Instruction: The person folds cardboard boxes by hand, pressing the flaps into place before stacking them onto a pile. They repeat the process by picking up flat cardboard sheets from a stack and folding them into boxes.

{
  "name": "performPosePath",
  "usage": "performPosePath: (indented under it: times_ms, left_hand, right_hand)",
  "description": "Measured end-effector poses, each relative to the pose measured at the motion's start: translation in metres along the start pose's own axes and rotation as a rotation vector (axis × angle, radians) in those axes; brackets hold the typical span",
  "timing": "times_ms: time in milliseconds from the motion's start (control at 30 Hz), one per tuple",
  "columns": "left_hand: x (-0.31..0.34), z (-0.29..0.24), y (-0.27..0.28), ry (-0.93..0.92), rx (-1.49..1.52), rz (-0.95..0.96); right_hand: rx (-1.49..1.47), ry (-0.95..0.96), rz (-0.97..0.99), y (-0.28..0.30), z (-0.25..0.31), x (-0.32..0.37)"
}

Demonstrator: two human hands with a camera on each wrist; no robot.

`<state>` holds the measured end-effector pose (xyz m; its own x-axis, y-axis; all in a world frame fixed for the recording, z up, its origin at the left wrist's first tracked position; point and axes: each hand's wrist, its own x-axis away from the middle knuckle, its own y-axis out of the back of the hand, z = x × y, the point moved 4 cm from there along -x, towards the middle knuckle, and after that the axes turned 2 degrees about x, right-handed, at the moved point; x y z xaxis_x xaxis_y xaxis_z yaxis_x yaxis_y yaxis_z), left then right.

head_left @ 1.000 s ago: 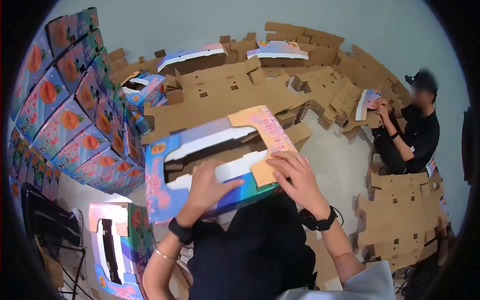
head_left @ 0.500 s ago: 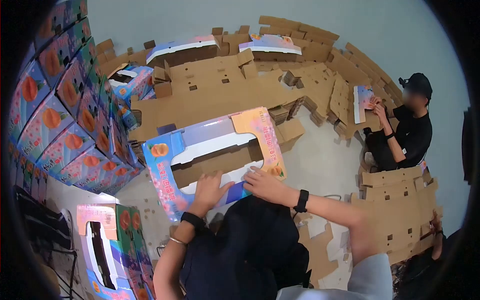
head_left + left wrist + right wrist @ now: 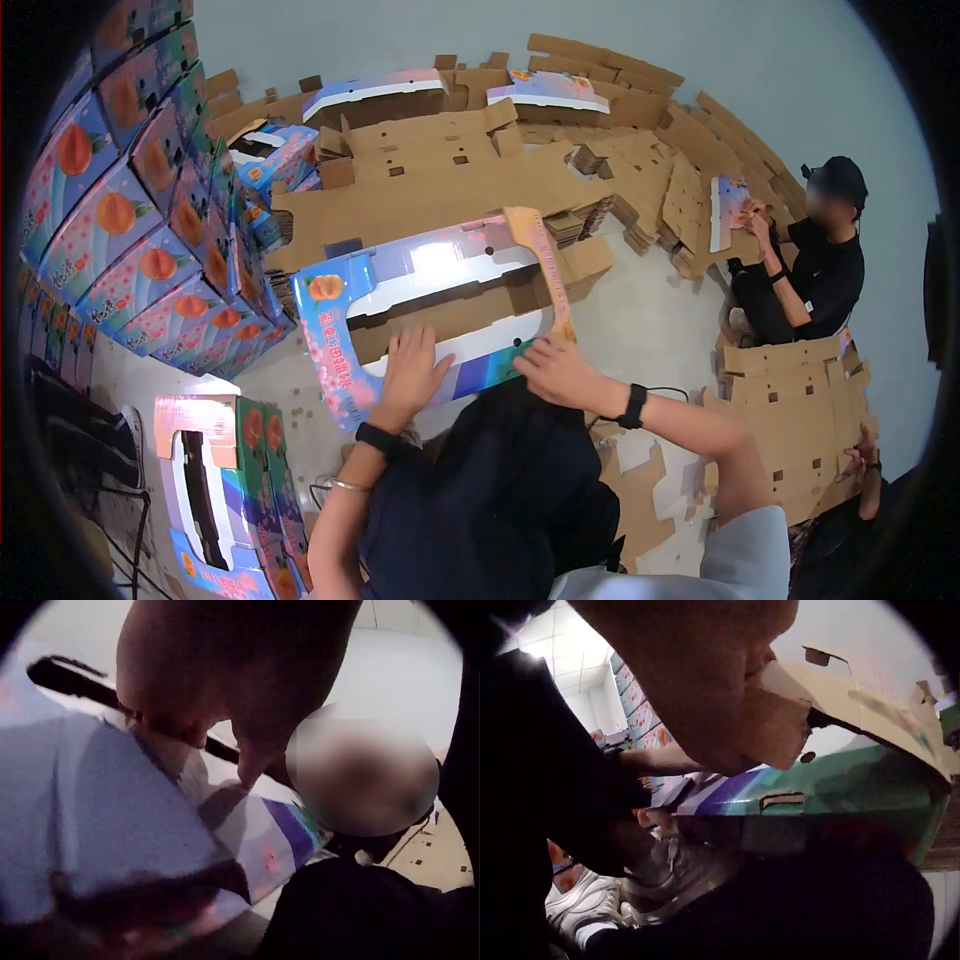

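Observation:
A printed peach carton (image 3: 335, 330) with a long opening in its top lies tilted across the person's lap. My left hand (image 3: 408, 375) rests on the near white strip beside the opening, fingers extended over its edge and thumb spread to the right. At the right end, an orange end flap (image 3: 540, 255) stands raised from the carton. My right hand (image 3: 555, 372) pinches the near corner of this flap; in the right wrist view its fingers are on the brown corner (image 3: 772, 724), just above the green side with a slot.
Stacked peach cartons (image 3: 130, 210) rise at the left, and another carton (image 3: 215, 480) stands on the floor below them. Flat brown cardboard (image 3: 410, 195) lies ahead; more cardboard (image 3: 790, 420) is at the right. A seated person (image 3: 825, 260) handles a printed piece there.
The right hand has moved from the near white strip to the right near corner. The right end flap, lying flat half a second ago, is now lifted. The left hand stays on the near strip.

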<state>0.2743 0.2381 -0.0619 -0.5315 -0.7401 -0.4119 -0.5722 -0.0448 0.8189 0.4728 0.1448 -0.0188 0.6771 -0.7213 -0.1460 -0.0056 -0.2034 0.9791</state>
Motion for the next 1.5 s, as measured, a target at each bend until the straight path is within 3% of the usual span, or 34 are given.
performPosePath:
  times_ms: [33, 167, 267, 333, 367, 467, 533, 667, 733, 867, 933, 967, 1033, 1067, 1133, 1167, 1233, 1267, 1333, 1367, 1433, 1467, 1500]
  left_hand:
    - [0.002, 0.000, 0.014, -0.101, -0.077, -0.127]
    - [0.009, 0.027, 0.050, -0.053, -0.068, -0.243]
    - [0.016, 0.059, 0.043, 0.140, -0.016, 0.164]
    - [0.020, 0.059, 0.039, 0.098, -0.011, 0.105]
    - [0.021, 0.057, 0.040, 0.054, -0.005, 0.049]
    - [0.025, 0.056, 0.042, 0.035, -0.039, 0.057]
    - [0.023, 0.053, 0.043, 0.069, -0.029, 0.087]
    - [0.021, 0.055, 0.037, 0.051, -0.079, 0.154]
    - [0.023, 0.055, 0.035, 0.066, -0.120, 0.174]
    - [0.019, 0.055, 0.032, 0.103, -0.192, 0.277]
    - [0.022, 0.055, 0.029, 0.098, -0.180, 0.271]
    - [0.021, 0.058, 0.029, 0.096, -0.171, 0.259]
    - [0.024, 0.060, 0.028, 0.109, -0.143, 0.261]
    - [0.025, 0.061, 0.027, 0.118, -0.113, 0.265]
    - [0.025, 0.061, 0.027, 0.119, -0.090, 0.265]
    - [0.023, 0.061, 0.029, 0.119, -0.070, 0.262]
    - [0.017, 0.062, 0.030, 0.134, -0.092, 0.284]
    - [0.016, 0.063, 0.029, 0.151, -0.114, 0.311]
    - [0.013, 0.066, 0.029, 0.126, -0.120, 0.284]
    - [0.012, 0.068, 0.030, 0.106, -0.127, 0.260]
    - [0.017, 0.064, 0.030, 0.133, -0.098, 0.252]
    - [0.020, 0.061, 0.031, 0.158, -0.067, 0.244]
    - [0.024, 0.062, 0.029, 0.165, -0.066, 0.243]
  right_hand:
    - [0.035, -0.070, -0.008, 0.004, -0.003, 0.003]
    - [-0.029, -0.222, -0.082, 0.001, 0.019, -0.014]
    - [-0.462, -0.274, -0.158, -0.028, 0.059, -0.053]
    - [-0.670, -0.299, -0.273, -0.046, 0.081, -0.079]
    - [-0.776, -0.402, -0.400, -0.056, 0.091, -0.088]
    - [-0.887, -0.542, -0.346, -0.070, 0.110, -0.092]
    - [-0.958, -0.645, -0.076, -0.081, 0.112, -0.094]
    - [-1.121, -0.623, -0.028, -0.088, 0.101, -0.094]
    - [-1.279, -0.501, -0.231, -0.087, 0.100, -0.095]
    - [-1.092, -0.444, -0.293, -0.075, 0.105, -0.095]
    - [-0.762, -0.374, -0.486, -0.056, 0.112, -0.096]
    - [-0.761, -0.365, -0.489, -0.057, 0.112, -0.098]
    - [-1.049, -0.556, -0.297, -0.072, 0.111, -0.094]
    - [-1.050, -0.553, -0.294, -0.073, 0.108, -0.093]
    - [-1.200, -0.675, -0.084, -0.084, 0.105, -0.092]
    - [-1.197, -0.675, -0.085, -0.090, 0.106, -0.092]
    - [-1.541, -0.552, -0.302, -0.092, 0.109, -0.096]
    - [-1.537, -0.554, -0.301, -0.089, 0.109, -0.095]
    - [-1.913, -0.607, -0.303, -0.082, 0.113, -0.094]
    - [-1.912, -0.601, -0.302, -0.078, 0.108, -0.093]
    - [-1.219, -0.406, -0.063, -0.063, 0.095, -0.088]
    - [-1.148, -0.547, 0.105, -0.052, 0.080, -0.089]
    - [-1.101, -0.549, 0.100, -0.049, 0.057, -0.098]
